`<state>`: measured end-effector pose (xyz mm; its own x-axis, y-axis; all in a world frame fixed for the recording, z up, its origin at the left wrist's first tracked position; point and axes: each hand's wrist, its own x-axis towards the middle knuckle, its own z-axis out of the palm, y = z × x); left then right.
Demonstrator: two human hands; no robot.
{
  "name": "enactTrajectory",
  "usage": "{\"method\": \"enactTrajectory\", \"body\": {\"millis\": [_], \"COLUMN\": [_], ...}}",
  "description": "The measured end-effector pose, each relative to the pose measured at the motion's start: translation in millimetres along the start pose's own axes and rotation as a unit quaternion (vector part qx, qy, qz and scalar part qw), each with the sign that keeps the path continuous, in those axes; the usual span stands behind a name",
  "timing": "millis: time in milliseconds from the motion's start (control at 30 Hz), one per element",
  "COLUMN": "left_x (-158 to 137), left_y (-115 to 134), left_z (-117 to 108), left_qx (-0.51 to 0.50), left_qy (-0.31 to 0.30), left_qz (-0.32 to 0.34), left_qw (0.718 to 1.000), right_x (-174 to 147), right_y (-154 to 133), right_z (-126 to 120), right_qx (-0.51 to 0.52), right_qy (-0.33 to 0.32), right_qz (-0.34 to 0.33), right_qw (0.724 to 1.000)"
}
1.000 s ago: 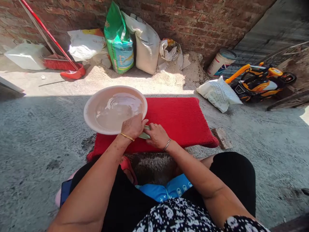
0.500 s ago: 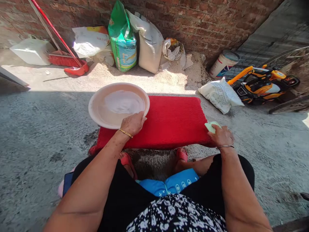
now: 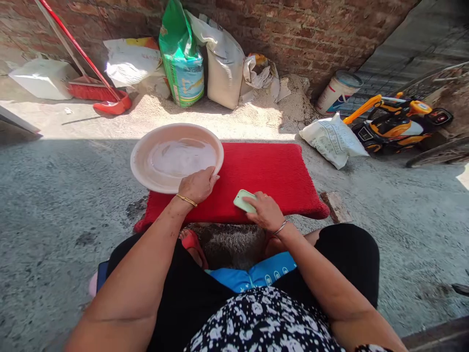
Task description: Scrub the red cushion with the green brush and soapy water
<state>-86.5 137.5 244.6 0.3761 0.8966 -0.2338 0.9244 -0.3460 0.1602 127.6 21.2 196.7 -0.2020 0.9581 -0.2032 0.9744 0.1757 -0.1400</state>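
Observation:
My left hand (image 3: pixel 198 186) is closed on the near right rim of a wide pale pink basin (image 3: pixel 141 168), which has some cloudy water in it. The basin rests on the left part of a low bench covered in red cloth (image 3: pixel 267 171). In my right hand (image 3: pixel 267 211) is a flat, pale green scrubbing brush (image 3: pixel 242 200) with rounded corners and a small hole. Its underside is hidden. The brush is over the near middle of the red cloth, right of the basin, and my fingers lie across its right part.
Several sacks, among them a green one (image 3: pixel 183 73), stand along the brick wall (image 3: pixel 286 34). A red broom and dustpan (image 3: pixel 113 105) are at the left. On the right lie a white bag (image 3: pixel 335 142) and a yellow-black toy digger (image 3: pixel 399 124). A brick (image 3: pixel 335 206) sits by the bench's right end.
My right hand has carried the brush leftward from the bench's right end to its near middle, which uncovers the brick. The left hand keeps its hold on the basin rim.

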Motion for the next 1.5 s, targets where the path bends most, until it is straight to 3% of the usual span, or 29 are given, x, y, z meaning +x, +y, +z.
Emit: {"method": "enactTrajectory", "body": {"millis": [100, 167, 233, 267, 333, 433, 533, 600, 700, 800, 900, 967, 1033, 1100, 1233, 1367, 1500], "left_x": [-2.2, -2.9, -2.9, -2.7, -2.0, -0.8, 0.5, 1.0, 0.3, -1.1, -1.5, -2.0, -3.3, -5.1, -8.1, -8.4, -4.1], "left_y": [2.5, 3.9, 4.3, 4.2, 3.4, 2.2, 1.4, 0.9, 0.5, 0.7, 0.9, 0.0, -3.2, -9.3, -27.8, -42.8, -49.7], "left_z": [0.8, 1.0, 1.2, 1.3, 1.4, 0.5, -1.5, -2.9, -4.2, -4.5, -3.1, -1.8, -1.1, -1.7, -6.9, -10.7, -6.1], "left_qx": [0.001, 0.004, 0.005, 0.003, -0.002, -0.005, 0.001, 0.002, 0.004, 0.001, -0.002, -0.001, -0.003, -0.011, -0.066, -0.137, -0.17], "left_qy": [0.015, 0.018, 0.015, 0.013, 0.01, -0.001, -0.01, -0.015, -0.01, 0.005, 0.005, 0.001, -0.005, -0.021, -0.049, -0.043, -0.029], "left_qz": [0.0, -0.003, -0.006, -0.005, -0.007, -0.013, -0.018, -0.023, -0.014, 0.011, 0.008, -0.005, -0.006, 0.004, 0.029, 0.059, 0.087], "left_qw": [1.0, 1.0, 1.0, 1.0, 1.0, 1.0, 1.0, 1.0, 1.0, 1.0, 1.0, 1.0, 1.0, 1.0, 0.996, 0.988, 0.981], "right_x": [-41.4, -65.8, -79.9, -81.8, -75.6, -49.7, -25.3, -21.4, -39.4, -75.6, -112.9, -128.9, -131.9, -120.0, -63.0, 2.0, 47.2], "right_y": [87.3, 129.7, 145.3, 141.2, 110.7, 31.6, -32.4, -41.4, 0.0, 74.2, 133.1, 150.2, 149.7, 134.2, 67.2, -26.6, -103.6], "right_z": [-4.7, -10.7, -16.2, -17.8, -17.6, -9.5, 1.4, 6.8, 9.5, 5.0, -3.4, -7.8, -9.7, -9.9, -13.9, -24.2, -24.7], "right_qx": [-0.03, -0.072, -0.101, -0.105, -0.088, -0.025, 0.011, 0.016, 0.019, 0.007, -0.049, -0.089, -0.102, -0.083, -0.007, 0.001, 0.0], "right_qy": [0.006, 0.004, 0.007, 0.017, 0.052, 0.068, 0.029, 0.019, 0.024, 0.037, 0.036, 0.032, 0.044, 0.071, 0.092, 0.032, -0.001], "right_qz": [0.168, 0.288, 0.359, 0.362, 0.297, 0.108, -0.016, -0.038, 0.017, 0.151, 0.303, 0.369, 0.378, 0.317, 0.07, -0.104, -0.203], "right_qw": [0.985, 0.955, 0.928, 0.926, 0.949, 0.992, 0.999, 0.999, 0.999, 0.988, 0.951, 0.925, 0.919, 0.942, 0.993, 0.994, 0.979]}}
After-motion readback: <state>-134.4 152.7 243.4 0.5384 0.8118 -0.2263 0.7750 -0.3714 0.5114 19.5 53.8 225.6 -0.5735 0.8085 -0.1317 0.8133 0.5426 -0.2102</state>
